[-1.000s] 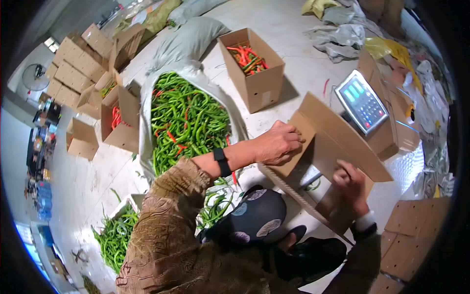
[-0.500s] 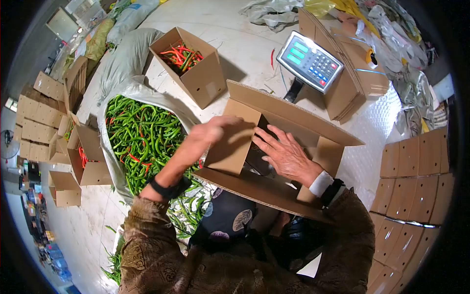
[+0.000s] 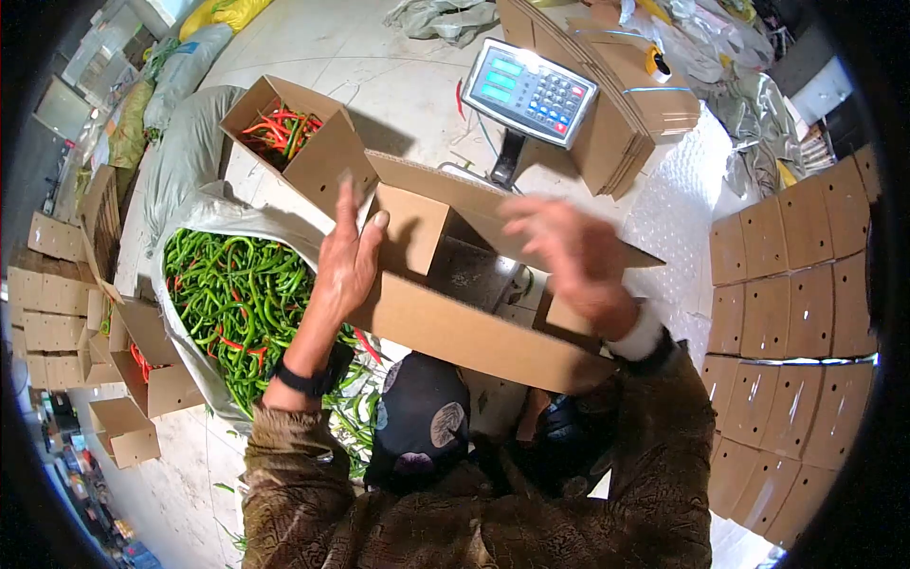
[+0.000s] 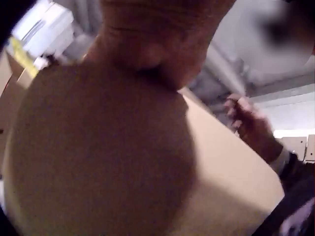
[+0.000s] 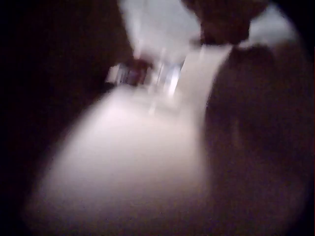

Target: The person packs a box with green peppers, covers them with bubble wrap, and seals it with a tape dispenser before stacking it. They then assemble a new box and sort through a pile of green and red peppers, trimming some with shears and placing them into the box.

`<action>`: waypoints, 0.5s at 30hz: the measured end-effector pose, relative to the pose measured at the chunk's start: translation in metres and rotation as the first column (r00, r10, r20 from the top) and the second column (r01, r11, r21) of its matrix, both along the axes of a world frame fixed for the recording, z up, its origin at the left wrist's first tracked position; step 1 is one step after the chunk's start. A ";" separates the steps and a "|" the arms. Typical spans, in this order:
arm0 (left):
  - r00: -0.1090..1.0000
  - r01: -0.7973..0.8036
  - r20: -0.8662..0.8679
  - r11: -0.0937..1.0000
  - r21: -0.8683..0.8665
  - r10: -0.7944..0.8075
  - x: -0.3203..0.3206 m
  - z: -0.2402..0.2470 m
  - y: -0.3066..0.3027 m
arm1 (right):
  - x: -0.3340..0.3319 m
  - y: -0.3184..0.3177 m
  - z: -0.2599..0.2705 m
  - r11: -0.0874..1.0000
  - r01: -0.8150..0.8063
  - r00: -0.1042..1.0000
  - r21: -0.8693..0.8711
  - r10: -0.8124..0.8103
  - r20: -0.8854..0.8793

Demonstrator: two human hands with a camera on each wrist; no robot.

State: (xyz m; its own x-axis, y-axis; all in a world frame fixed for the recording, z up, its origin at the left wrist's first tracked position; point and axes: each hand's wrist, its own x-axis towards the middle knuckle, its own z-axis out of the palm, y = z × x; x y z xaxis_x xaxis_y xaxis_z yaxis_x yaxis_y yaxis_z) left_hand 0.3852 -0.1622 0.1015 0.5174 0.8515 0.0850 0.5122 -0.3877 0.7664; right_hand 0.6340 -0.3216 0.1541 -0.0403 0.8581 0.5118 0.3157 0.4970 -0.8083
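An unfolded cardboard box (image 3: 474, 334) stands over the person's knees in the head view, its long flaps spread and the floor visible through its middle. The left hand (image 3: 349, 261) is at its left end, fingers straight and pointing up, beside the left end flap (image 3: 409, 228). The right hand (image 3: 576, 251), blurred, is over the box's right part with its fingers extended; whether it touches the cardboard cannot be told. In the left wrist view the left hand (image 4: 152, 44) is against a cardboard panel (image 4: 108, 157), and the right hand (image 4: 251, 125) shows beyond. The right wrist view is badly blurred.
Left of the box lies an open sack of green peppers (image 3: 237, 313); behind it stands a box of red peppers (image 3: 327, 156). A lit scale display (image 3: 533, 92) stands beyond, beside flattened cardboard (image 3: 607, 152). Stacked boxes (image 3: 796, 332) fill the right side.
The head view has shifted right. The box has turned from a steep tilt to a flatter stance. The right hand has lifted from inside it; the left hand's fingers now point up.
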 end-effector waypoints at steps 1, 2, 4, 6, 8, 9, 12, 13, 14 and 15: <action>0.999 -0.008 -0.040 1.000 -0.017 0.007 0.003 -0.018 0.004 | 0.007 -0.002 0.016 0.958 0.223 0.947 0.181 -0.257 0.191; 0.997 -0.001 -0.077 0.999 -0.033 -0.002 0.010 -0.033 0.010 | 0.017 -0.005 0.033 0.832 0.394 0.787 0.392 -0.525 0.325; 0.994 -0.105 -0.043 0.988 -0.113 0.101 0.022 -0.024 0.009 | 0.028 -0.005 0.037 0.733 0.546 0.472 0.406 -0.670 0.574; 0.975 -0.113 0.144 0.938 -0.329 0.168 0.018 -0.040 0.020 | 0.017 -0.017 0.024 0.664 0.608 0.659 -0.436 -0.115 0.744; 0.867 -0.038 0.362 0.771 -0.636 0.341 0.008 -0.041 0.022 | 0.006 -0.040 -0.010 0.838 0.480 0.579 -0.261 -0.078 0.812; 0.813 -0.046 0.365 0.674 -0.737 0.454 0.015 -0.015 0.008 | -0.004 -0.051 -0.025 0.886 0.425 0.550 -0.186 -0.089 0.831; 0.700 0.090 0.603 0.790 -0.606 0.383 0.013 -0.041 0.029 | -0.022 -0.077 -0.053 0.905 0.410 0.600 -0.110 -0.177 0.780; 0.837 0.105 0.526 0.897 -0.429 0.153 0.017 -0.036 0.033 | -0.025 -0.075 -0.056 0.911 0.405 0.620 -0.082 -0.208 0.757; 0.922 0.169 0.380 0.959 -0.228 -0.072 0.025 -0.018 0.032 | -0.026 -0.072 -0.061 0.890 0.448 0.605 -0.087 -0.230 0.762; 0.966 0.252 0.034 0.965 0.073 -0.255 0.040 -0.003 0.022 | -0.023 -0.069 -0.067 0.899 0.436 0.586 -0.043 -0.248 0.771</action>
